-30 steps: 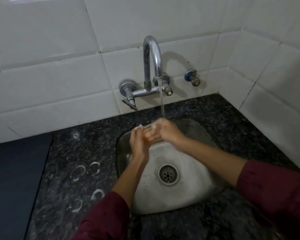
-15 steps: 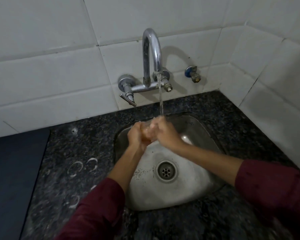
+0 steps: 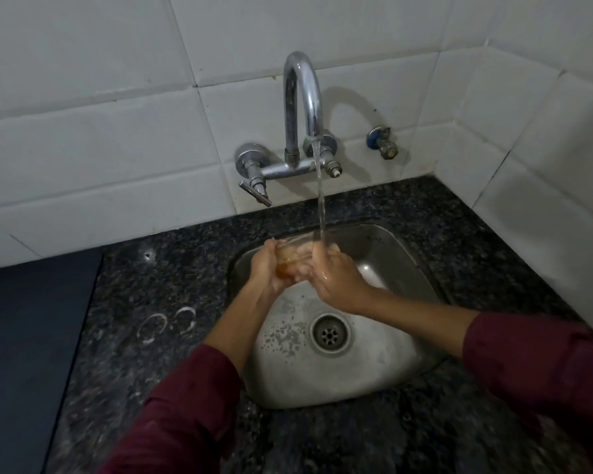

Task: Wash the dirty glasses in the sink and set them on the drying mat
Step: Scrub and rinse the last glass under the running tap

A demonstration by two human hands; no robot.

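Glass [image 3: 293,260] under tap stream, both hands gripping, over sink [image 3: 374,378].

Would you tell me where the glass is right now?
In the head view, the glass is held between the left hand and right hand, over the sink, under the tap's stream.

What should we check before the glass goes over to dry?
1. Glass held firmly: ok, left hand and right hand both wrap it.
2. Water running from the tap: ok.
3. Glass rinsed clean: cannot tell, it looks amber between the fingers.
4. Glass over the sink, so drips land inside: ok.
5. Room on the dark mat at the left: ok, its visible part is bare.
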